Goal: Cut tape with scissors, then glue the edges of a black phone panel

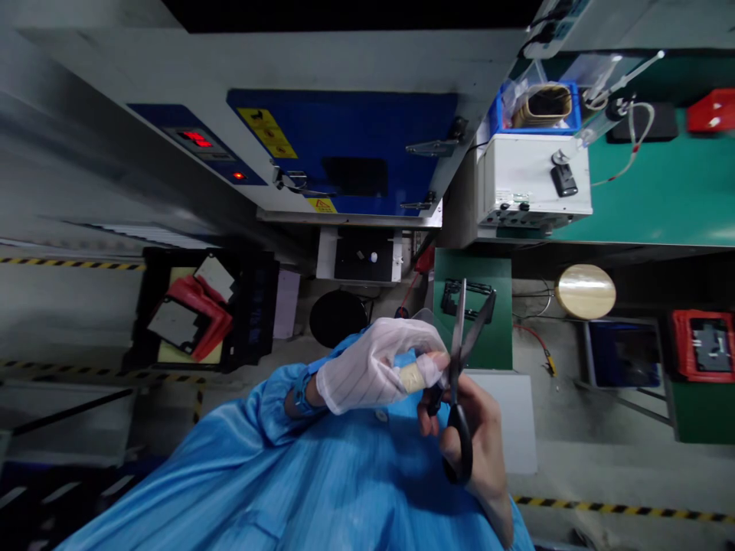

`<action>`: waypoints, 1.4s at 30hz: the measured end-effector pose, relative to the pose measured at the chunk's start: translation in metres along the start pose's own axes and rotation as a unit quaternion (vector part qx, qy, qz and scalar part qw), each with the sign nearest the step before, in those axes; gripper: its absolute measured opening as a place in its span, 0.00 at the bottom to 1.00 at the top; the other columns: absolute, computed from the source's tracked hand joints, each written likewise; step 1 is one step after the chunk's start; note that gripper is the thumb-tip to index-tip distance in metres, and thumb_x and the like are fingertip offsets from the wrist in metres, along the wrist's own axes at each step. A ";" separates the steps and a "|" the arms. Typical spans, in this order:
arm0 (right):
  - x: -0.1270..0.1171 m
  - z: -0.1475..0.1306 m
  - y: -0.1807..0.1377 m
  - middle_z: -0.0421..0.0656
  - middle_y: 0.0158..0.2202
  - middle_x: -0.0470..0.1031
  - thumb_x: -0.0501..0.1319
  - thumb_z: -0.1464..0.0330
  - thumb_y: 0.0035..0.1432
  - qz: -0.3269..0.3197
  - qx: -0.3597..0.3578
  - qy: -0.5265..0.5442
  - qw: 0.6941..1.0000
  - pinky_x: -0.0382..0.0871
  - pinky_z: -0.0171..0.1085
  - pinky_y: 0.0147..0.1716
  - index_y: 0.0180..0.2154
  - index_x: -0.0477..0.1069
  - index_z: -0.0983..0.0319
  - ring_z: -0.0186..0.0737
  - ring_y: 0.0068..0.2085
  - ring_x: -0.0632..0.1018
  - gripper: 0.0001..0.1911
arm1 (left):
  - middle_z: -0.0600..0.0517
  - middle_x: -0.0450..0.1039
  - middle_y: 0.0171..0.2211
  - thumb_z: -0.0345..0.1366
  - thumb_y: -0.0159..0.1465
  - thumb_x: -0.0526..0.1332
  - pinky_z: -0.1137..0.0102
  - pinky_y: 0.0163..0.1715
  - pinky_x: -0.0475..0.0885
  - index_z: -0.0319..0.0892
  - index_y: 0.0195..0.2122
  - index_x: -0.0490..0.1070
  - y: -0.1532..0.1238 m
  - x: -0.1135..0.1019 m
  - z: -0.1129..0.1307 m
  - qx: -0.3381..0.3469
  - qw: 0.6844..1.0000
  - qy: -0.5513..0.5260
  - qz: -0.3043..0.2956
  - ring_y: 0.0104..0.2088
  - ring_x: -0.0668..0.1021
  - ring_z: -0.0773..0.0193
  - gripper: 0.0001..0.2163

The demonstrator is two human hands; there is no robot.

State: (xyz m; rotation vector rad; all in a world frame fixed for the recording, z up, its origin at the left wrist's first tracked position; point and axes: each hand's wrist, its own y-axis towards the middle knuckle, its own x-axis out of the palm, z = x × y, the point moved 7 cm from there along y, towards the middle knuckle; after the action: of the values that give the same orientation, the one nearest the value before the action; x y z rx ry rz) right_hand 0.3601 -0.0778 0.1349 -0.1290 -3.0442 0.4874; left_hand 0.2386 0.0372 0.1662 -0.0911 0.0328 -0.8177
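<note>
My left hand [376,366], in a white striped glove with a blue sleeve, is closed around a small tan object [412,376] held at the fingertips. My bare right hand [479,432] grips black-handled scissors [462,344]. The blades stand apart and point upward, just right of the tan object. Both hands meet in front of my blue coat, low in the middle of the view.
A blue-doored machine [350,153] with red displays is behind. A white box unit [534,184] sits on a green bench [660,199]. A black crate [200,310] holds red and grey parts at left. A round wooden stool [586,291] and red bins [703,344] stand at right.
</note>
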 end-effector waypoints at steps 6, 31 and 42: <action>0.000 0.003 -0.002 0.36 0.22 0.72 0.71 0.21 0.58 -0.008 0.015 0.003 1.000 0.69 0.40 0.26 0.35 0.71 0.54 0.37 0.22 0.66 0.43 | 0.48 0.83 0.33 0.42 0.76 0.65 0.72 0.37 0.76 0.40 0.35 0.80 -0.001 -0.002 -0.002 -0.004 1.000 -0.004 -0.012 0.33 0.80 0.64 0.15; -0.001 -0.006 -0.007 0.35 0.21 0.72 0.71 0.20 0.59 -0.058 0.008 -0.017 0.998 0.67 0.39 0.27 0.33 0.71 0.55 0.36 0.21 0.67 0.44 | 0.43 0.87 0.40 0.34 0.81 0.63 0.72 0.45 0.80 0.35 0.42 0.83 -0.005 -0.008 0.004 0.049 0.991 -0.027 -0.125 0.40 0.85 0.63 0.12; -0.011 0.005 -0.016 0.36 0.21 0.73 0.70 0.20 0.58 -0.068 0.017 -0.035 0.997 0.64 0.39 0.25 0.37 0.76 0.55 0.38 0.22 0.69 0.44 | 0.45 0.86 0.39 0.36 0.80 0.63 0.74 0.43 0.78 0.34 0.42 0.84 -0.007 -0.006 0.003 0.038 0.990 -0.032 -0.133 0.39 0.83 0.65 0.13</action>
State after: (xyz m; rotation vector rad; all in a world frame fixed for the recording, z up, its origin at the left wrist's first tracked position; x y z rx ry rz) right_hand 0.3690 -0.0954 0.1343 0.0993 -3.0817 0.5454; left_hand 0.2298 0.0374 0.1696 -0.0498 -0.0719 -1.0804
